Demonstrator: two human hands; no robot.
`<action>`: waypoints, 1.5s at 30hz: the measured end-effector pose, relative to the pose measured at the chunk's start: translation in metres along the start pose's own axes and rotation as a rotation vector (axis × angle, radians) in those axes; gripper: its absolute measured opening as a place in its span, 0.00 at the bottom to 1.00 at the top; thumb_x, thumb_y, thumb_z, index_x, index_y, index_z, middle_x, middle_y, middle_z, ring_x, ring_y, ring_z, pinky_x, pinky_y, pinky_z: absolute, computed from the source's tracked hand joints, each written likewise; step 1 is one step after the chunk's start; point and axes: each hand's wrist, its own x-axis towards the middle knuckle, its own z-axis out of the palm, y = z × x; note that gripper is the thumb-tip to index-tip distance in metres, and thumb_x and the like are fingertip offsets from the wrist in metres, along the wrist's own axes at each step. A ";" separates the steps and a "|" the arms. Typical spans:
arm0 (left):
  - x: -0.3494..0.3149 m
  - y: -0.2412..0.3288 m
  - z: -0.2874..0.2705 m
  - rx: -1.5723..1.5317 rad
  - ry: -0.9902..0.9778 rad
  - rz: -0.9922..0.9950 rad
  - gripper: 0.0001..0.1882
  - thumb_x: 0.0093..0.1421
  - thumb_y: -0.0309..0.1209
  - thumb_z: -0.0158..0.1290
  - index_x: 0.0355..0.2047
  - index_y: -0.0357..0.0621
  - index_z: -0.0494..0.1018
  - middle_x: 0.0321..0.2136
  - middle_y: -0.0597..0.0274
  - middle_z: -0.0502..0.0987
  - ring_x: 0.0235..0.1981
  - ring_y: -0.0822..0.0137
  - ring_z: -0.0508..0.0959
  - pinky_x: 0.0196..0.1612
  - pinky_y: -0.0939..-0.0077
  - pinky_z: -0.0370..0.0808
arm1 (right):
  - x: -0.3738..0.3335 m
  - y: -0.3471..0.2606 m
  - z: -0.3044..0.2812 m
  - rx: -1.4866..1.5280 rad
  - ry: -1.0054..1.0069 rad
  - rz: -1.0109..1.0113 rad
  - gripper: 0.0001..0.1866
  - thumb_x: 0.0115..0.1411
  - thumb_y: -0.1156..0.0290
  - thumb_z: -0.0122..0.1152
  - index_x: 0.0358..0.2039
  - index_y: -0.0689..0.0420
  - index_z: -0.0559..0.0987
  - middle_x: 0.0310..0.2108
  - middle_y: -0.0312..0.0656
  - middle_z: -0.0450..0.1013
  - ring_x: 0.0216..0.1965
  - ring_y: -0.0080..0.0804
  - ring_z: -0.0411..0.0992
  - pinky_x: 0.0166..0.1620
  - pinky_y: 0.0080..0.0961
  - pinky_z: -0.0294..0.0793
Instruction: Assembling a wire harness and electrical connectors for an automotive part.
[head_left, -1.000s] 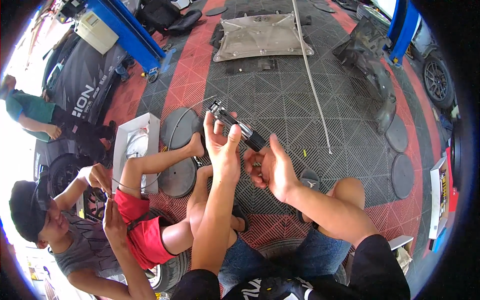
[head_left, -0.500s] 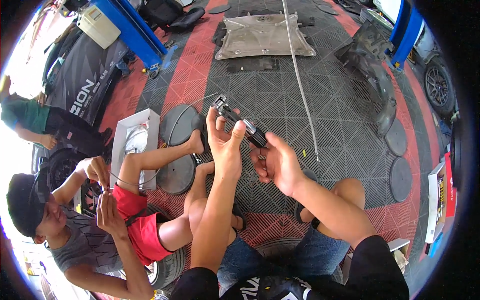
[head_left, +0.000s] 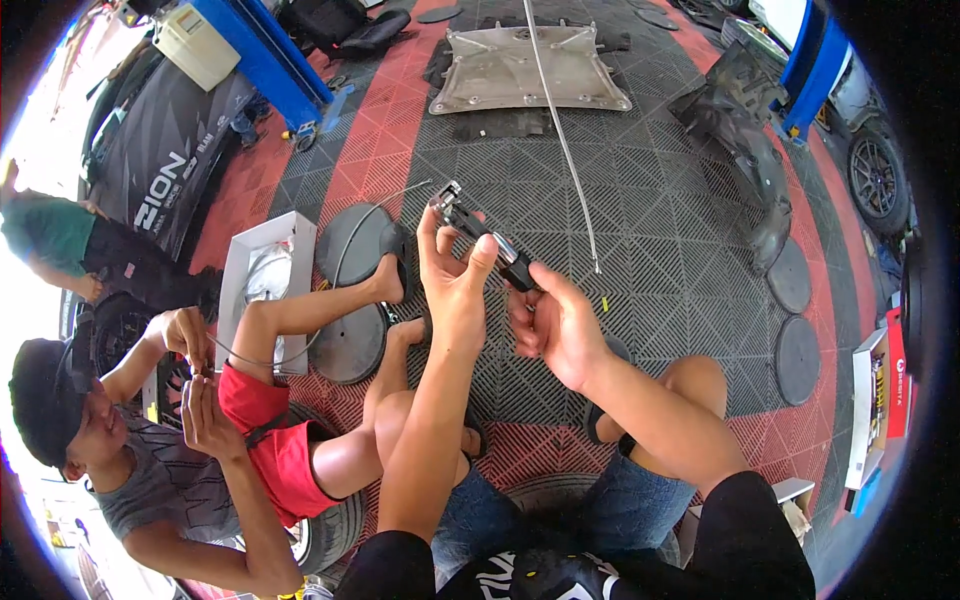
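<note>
In front of me, my left hand (head_left: 455, 295) is closed round a slim black and silver device (head_left: 508, 248). It has a square metal fork at its upper end and a black cylindrical lower end, and it tilts from upper left to lower right. My right hand (head_left: 565, 335) grips that lower end between thumb and fingers; its other fingers curl underneath. The device's exact kind does not show. At my left, a seated person (head_left: 160, 470) in a black cap pinches one end of a thin grey line (head_left: 340, 262) in both hands.
A long thin pale rod (head_left: 565, 140) hangs in from the top edge. Beyond lies a grey metal plate (head_left: 520, 70) on the tiled floor. A white box (head_left: 232, 285) stands at left, round black pads (head_left: 358, 245) beside it. Blue lift posts (head_left: 265, 60) stand at both sides.
The pale rod's lower end has swung left and up. The seated person's hands have shifted slightly left. My hands keep their hold on the device, which tilts a little differently.
</note>
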 end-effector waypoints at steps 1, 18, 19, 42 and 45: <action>0.001 -0.001 0.000 -0.004 0.006 -0.001 0.42 0.61 0.28 0.64 0.69 0.42 0.52 0.51 0.57 0.71 0.44 0.70 0.77 0.46 0.75 0.78 | 0.004 0.002 -0.007 -0.024 -0.007 -0.027 0.36 0.69 0.34 0.34 0.36 0.57 0.76 0.20 0.36 0.64 0.18 0.26 0.58 0.22 0.27 0.56; -0.003 -0.003 0.010 -0.026 -0.025 -0.038 0.41 0.62 0.27 0.62 0.69 0.41 0.51 0.50 0.59 0.72 0.45 0.72 0.76 0.45 0.77 0.77 | -0.002 -0.012 -0.016 -0.085 -0.044 0.073 0.31 0.69 0.39 0.38 0.32 0.56 0.74 0.16 0.32 0.59 0.16 0.25 0.56 0.21 0.25 0.56; -0.004 -0.002 0.010 -0.020 -0.017 -0.044 0.41 0.62 0.27 0.63 0.69 0.41 0.51 0.50 0.59 0.72 0.45 0.72 0.76 0.45 0.76 0.77 | -0.004 -0.014 -0.015 -0.037 -0.089 0.102 0.31 0.69 0.39 0.38 0.34 0.56 0.74 0.18 0.33 0.62 0.16 0.25 0.56 0.21 0.25 0.56; -0.002 -0.001 0.007 -0.095 -0.002 -0.043 0.41 0.63 0.24 0.60 0.70 0.39 0.47 0.50 0.55 0.72 0.42 0.72 0.76 0.42 0.78 0.77 | 0.002 -0.007 -0.017 -0.187 -0.021 -0.004 0.32 0.69 0.39 0.37 0.36 0.57 0.76 0.21 0.33 0.66 0.18 0.25 0.59 0.22 0.25 0.57; -0.002 0.004 0.003 -0.076 -0.007 -0.036 0.41 0.64 0.24 0.60 0.70 0.41 0.47 0.51 0.55 0.72 0.42 0.74 0.75 0.42 0.80 0.76 | 0.002 -0.006 -0.017 -0.146 -0.102 0.070 0.34 0.70 0.37 0.35 0.37 0.57 0.77 0.21 0.33 0.66 0.18 0.24 0.58 0.23 0.24 0.56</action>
